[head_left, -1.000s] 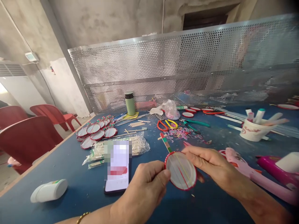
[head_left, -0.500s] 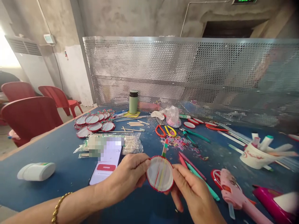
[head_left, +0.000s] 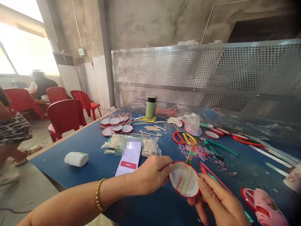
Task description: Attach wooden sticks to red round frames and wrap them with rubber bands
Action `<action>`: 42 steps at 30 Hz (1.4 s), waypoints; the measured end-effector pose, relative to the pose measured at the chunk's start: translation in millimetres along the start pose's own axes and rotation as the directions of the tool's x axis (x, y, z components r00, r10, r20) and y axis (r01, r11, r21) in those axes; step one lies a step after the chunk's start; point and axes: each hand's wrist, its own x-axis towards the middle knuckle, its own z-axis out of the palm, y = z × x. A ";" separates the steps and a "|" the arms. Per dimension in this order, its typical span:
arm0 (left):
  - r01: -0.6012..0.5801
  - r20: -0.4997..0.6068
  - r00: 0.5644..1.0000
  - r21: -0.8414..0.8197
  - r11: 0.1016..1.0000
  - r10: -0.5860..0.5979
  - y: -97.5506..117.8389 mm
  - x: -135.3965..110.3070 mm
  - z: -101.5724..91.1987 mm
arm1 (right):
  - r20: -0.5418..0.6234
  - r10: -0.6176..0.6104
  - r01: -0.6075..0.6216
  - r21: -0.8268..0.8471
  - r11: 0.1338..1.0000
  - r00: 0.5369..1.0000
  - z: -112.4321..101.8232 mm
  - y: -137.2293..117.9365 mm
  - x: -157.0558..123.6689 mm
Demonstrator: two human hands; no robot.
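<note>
My left hand (head_left: 150,175) pinches the left rim of a small round white disc with a red edge (head_left: 184,179). A striped stick handle pokes up from the disc's top, and red and yellow rubber bands run across its face. My right hand (head_left: 219,202) supports the disc from below right, fingers curled under its rim. Both hands hold it just above the blue table (head_left: 98,153).
A phone (head_left: 129,158) lies left of my hands beside a bag of sticks (head_left: 131,145) and a white bottle (head_left: 76,158). Several finished discs (head_left: 116,125), a green flask (head_left: 150,107), scissors (head_left: 184,138), loose rubber bands (head_left: 199,152) and a pink glue gun (head_left: 266,208) lie around. Red chairs (head_left: 66,114) and seated people are at left.
The view has swung to the left, bringing chairs and people into sight. My right hand moved from above the disc to under it, while the left kept its grip on the rim.
</note>
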 end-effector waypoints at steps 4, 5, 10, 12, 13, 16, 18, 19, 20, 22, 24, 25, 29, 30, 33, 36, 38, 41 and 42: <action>-0.032 -0.047 0.998 0.048 0.998 0.034 -3.7 -0.3 2.5 | -0.007 -0.075 0.075 0.002 0.997 0.997 0.5 -2.9 2.3; -0.038 -0.049 0.998 0.045 0.998 0.040 -4.2 -0.8 2.5 | -0.016 -0.090 0.090 0.002 0.996 0.996 1.2 -5.0 2.1; -0.029 -0.031 0.999 -0.048 0.998 0.027 -6.0 -2.0 -1.1 | -0.030 -0.157 0.157 0.027 0.987 0.987 5.7 -16.3 6.6; -0.028 -0.037 0.999 -0.072 0.997 0.025 -8.4 0.8 -4.0 | -0.027 -0.171 0.172 0.028 0.985 0.985 7.2 -21.4 14.3; -0.034 -0.048 0.998 -0.067 0.997 0.031 -10.2 3.0 -5.6 | -0.027 -0.175 0.175 0.019 0.984 0.984 8.1 -24.3 19.2; -0.025 -0.106 0.994 -0.048 0.999 0.020 -17.3 11.8 -11.3 | 0.003 -0.156 0.156 -0.001 0.988 0.988 12.2 -32.7 34.2; 0.010 -0.128 0.992 -0.072 0.997 -0.020 -21.8 17.4 -15.6 | 0.033 -0.124 0.124 0.013 0.992 0.992 15.3 -35.5 41.4; 0.028 -0.133 0.990 -0.093 0.995 -0.041 -23.4 19.6 -17.7 | 0.021 -0.115 0.114 0.026 0.993 0.993 16.4 -35.5 43.6; 0.045 -0.138 0.989 -0.114 0.992 -0.060 -24.1 21.4 -20.0 | -0.017 -0.116 0.117 0.038 0.992 0.993 16.9 -34.7 44.8; 0.068 -0.145 0.985 -0.142 0.988 -0.089 -22.4 23.7 -24.7 | -0.148 -0.157 0.163 0.032 0.986 0.977 15.2 -31.3 44.6; 0.091 -0.163 0.980 -0.154 0.984 -0.117 -16.2 24.9 -30.1 | -0.275 -0.241 0.235 -0.055 0.970 0.931 10.8 -27.6 42.2; 0.097 -0.179 0.976 -0.150 0.984 -0.123 -11.8 25.5 -33.2 | -0.311 -0.290 0.266 -0.117 0.957 0.905 8.4 -26.0 40.7; 0.099 -0.241 0.963 -0.092 0.991 -0.118 3.5 29.4 -54.7 | -0.306 -0.397 0.322 -0.268 0.908 0.865 5.4 -22.8 35.1; 0.116 -0.240 0.962 -0.068 0.991 -0.129 4.2 30.6 -63.6 | -0.283 -0.400 0.327 -0.273 0.905 0.872 6.9 -22.5 33.8; 0.243 -0.342 0.920 0.114 0.963 -0.192 -4.0 32.7 -101.6 | -0.198 -0.400 0.339 -0.279 0.898 0.895 13.3 -23.0 30.0; 0.379 -0.501 0.834 0.219 0.899 -0.229 -21.5 30.6 -151.3 | -0.135 -0.411 0.361 -0.290 0.887 0.902 18.1 -24.1 26.8; 0.430 -0.573 0.784 0.226 0.874 -0.238 -32.5 28.1 -184.5 | -0.100 -0.419 0.374 -0.303 0.877 0.902 19.6 -24.6 25.5; 0.512 -0.640 0.717 0.211 0.833 -0.278 -43.7 27.1 -224.2 | -0.047 -0.417 0.381 -0.326 0.865 0.908 20.0 -24.5 24.7; 0.538 -0.649 0.700 0.205 0.818 -0.298 -46.4 28.0 -233.4 | -0.033 -0.415 0.381 -0.332 0.863 0.909 19.9 -24.4 24.7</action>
